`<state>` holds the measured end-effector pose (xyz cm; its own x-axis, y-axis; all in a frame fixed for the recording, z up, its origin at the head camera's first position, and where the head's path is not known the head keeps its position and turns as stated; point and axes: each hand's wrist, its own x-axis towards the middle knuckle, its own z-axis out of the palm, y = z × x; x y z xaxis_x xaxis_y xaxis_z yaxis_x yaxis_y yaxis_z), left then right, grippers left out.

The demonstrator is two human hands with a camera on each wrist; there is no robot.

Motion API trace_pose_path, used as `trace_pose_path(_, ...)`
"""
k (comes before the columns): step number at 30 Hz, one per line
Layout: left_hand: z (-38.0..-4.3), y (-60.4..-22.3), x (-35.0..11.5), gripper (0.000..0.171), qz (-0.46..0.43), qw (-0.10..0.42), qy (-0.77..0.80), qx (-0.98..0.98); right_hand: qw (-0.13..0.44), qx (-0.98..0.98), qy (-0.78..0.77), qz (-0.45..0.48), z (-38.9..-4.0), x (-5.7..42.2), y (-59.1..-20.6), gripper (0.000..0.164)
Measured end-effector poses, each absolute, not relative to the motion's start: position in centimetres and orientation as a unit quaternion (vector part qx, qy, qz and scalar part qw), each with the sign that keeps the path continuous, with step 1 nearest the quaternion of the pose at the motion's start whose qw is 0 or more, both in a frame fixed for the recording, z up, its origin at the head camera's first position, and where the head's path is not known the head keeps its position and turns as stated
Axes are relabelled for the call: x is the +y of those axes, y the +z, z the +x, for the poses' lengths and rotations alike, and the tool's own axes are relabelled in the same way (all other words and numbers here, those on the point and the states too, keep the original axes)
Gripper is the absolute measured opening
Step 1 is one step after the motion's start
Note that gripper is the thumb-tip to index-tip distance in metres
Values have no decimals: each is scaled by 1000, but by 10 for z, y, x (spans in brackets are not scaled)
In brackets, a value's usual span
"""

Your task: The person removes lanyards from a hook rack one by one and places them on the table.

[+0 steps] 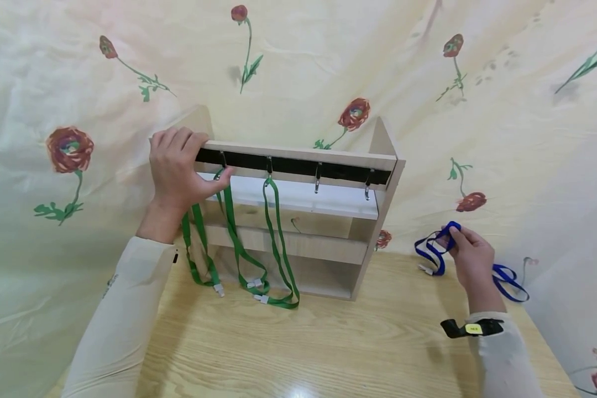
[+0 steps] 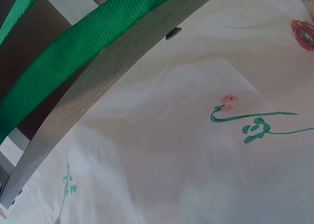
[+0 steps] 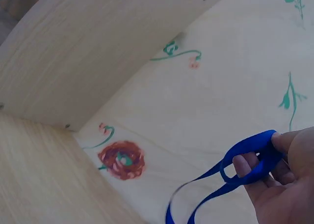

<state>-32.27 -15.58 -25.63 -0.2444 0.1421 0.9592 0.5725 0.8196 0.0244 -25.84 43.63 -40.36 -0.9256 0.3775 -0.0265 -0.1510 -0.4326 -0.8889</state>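
Observation:
A pale wooden rack (image 1: pixel 298 251) stands on the table, with a black strip (image 1: pixel 293 162) bearing metal hooks along its top rail. My left hand (image 1: pixel 179 166) grips the rail's left end, fingers over the top edge and thumb in front by a hook. Three green lanyards (image 1: pixel 284 260) with whitish clips hang at the left; the hand hides where the leftmost is hung. A green strap (image 2: pixel 73 52) crosses the left wrist view, where the hand does not show. Right of the rack, my right hand (image 1: pixel 472 257) pinches a looped blue lanyard (image 3: pixel 255 157), its ends dangling.
Two hooks on the right, including the end hook (image 1: pixel 367 192), carry nothing. The wooden table (image 1: pixel 298 348) extends in front of the rack and to its right. Flower-printed cloth (image 1: pixel 298 66) covers the wall behind and at both sides. A side panel (image 3: pixel 98 52) fills the right wrist view's upper left.

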Motion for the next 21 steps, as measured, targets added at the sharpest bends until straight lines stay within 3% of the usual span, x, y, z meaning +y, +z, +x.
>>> trace_pose_path(6, -321, -256, -156, 70, -231, 570, -186, -767, 127, -610, 760, -184, -264, 445, -434, 7)
trace_pose_path(11, -321, -255, -157, 70, -232, 570, -186, -766, 48, -776, 588, -224, -267, 451, -462, 53)
trace_pose_path(13, -321, -255, -157, 69, -235, 571, -186, -765, 19, -815, 536, -221, -268, 454, -472, 64)
trace_pose_path(21, -321, -256, -156, 69, -237, 570, -189, -764, -58, -863, 479, -149, -272, 461, -480, 64)
